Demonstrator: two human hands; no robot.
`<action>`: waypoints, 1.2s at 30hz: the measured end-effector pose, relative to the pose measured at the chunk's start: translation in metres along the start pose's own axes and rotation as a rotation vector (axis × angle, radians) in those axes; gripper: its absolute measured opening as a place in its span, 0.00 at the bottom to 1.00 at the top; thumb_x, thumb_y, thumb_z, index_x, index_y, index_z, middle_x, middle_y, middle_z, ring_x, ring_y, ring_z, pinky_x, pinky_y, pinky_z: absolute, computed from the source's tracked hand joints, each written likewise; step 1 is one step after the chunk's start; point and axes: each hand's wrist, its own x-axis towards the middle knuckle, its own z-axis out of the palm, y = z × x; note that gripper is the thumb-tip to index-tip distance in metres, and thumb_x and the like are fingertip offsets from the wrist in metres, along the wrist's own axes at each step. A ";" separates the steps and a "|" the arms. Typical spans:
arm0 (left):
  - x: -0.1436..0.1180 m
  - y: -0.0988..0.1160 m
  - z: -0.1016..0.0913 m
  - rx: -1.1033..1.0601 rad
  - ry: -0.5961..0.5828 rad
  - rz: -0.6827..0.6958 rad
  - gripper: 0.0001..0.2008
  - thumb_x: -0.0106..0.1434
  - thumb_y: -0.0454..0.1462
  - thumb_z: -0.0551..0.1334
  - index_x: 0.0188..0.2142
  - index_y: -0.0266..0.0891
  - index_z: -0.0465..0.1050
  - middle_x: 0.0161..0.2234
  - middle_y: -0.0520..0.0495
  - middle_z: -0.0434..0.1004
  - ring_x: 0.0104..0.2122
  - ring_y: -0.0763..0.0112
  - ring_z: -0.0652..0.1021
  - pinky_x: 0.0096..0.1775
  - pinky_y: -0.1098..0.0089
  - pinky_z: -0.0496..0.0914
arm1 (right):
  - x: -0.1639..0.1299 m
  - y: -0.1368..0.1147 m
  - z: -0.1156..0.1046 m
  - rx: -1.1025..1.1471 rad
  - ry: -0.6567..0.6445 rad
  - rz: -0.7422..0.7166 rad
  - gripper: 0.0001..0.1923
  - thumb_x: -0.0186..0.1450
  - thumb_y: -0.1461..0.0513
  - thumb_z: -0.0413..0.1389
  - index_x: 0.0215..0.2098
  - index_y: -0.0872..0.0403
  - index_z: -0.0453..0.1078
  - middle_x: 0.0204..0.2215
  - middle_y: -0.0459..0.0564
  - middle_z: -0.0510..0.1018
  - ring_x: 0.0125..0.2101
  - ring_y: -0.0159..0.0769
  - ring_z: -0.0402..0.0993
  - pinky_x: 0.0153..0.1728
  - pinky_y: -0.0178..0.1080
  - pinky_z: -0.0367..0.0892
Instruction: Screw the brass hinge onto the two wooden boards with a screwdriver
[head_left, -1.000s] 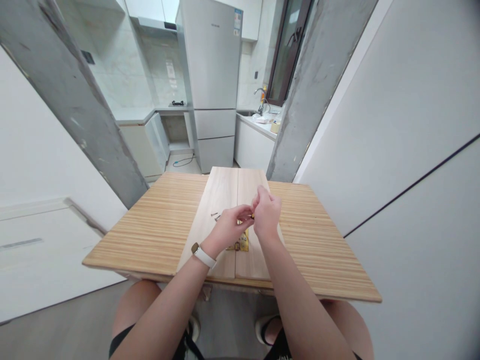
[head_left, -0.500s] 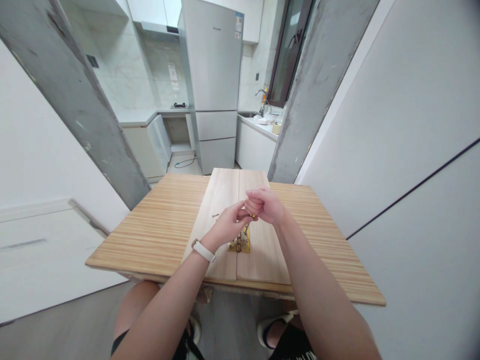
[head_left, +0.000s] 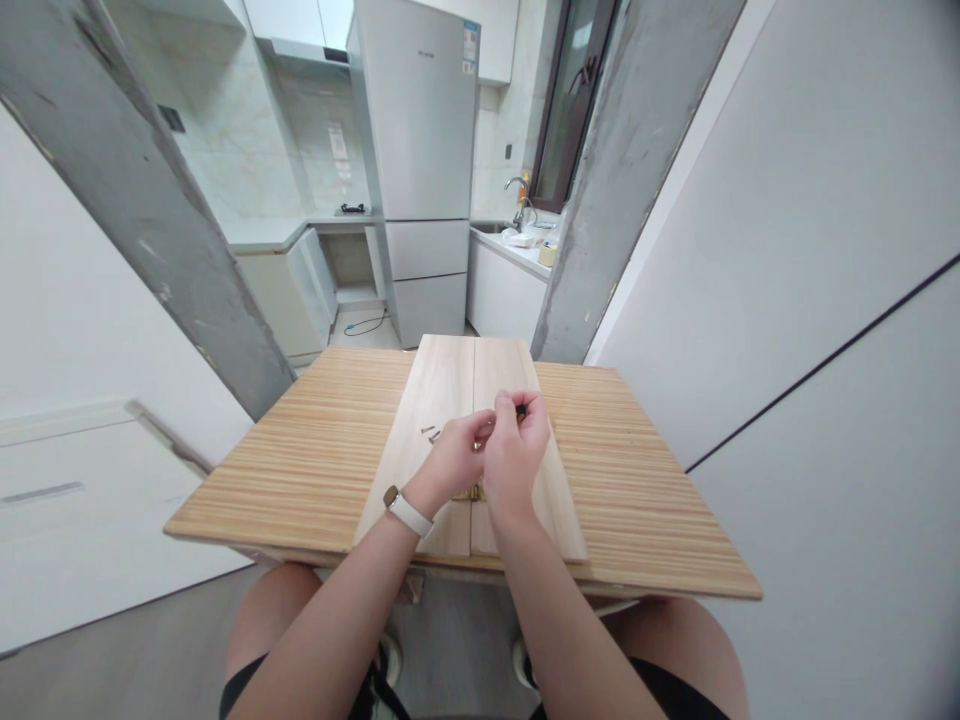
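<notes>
Two pale wooden boards (head_left: 439, 375) lie side by side, with a brass hinge (head_left: 475, 492) across their seam, mostly covered by my hands. My right hand (head_left: 516, 450) is closed above the hinge on what looks like a screwdriver (head_left: 521, 412); only a dark and orange bit of its handle shows. Close beside it, my left hand (head_left: 456, 455) has its thumb and fingers pinched together over the hinge. A small shiny spot shows at those fingertips, too small to name. Several loose screws (head_left: 427, 430) lie on the left board, just beyond my left hand.
The boards rest on a striped wooden table (head_left: 300, 450). Past its far edge stand a grey fridge (head_left: 427, 130) and a counter with a sink (head_left: 491, 228). White panels and grey pillars (head_left: 637, 150) rise on both sides. My knees are under the near edge.
My right hand has turned over and come down, so its back now faces me and covers the hinge. My left hand has stayed near the hinge. The view has shifted slightly.
</notes>
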 end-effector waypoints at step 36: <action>-0.008 -0.020 0.003 0.116 0.204 -0.047 0.12 0.62 0.28 0.61 0.41 0.32 0.82 0.36 0.42 0.86 0.32 0.67 0.80 0.36 0.71 0.73 | -0.002 -0.009 0.011 -0.185 -0.177 -0.021 0.09 0.66 0.56 0.59 0.36 0.51 0.66 0.31 0.44 0.72 0.33 0.36 0.68 0.38 0.39 0.63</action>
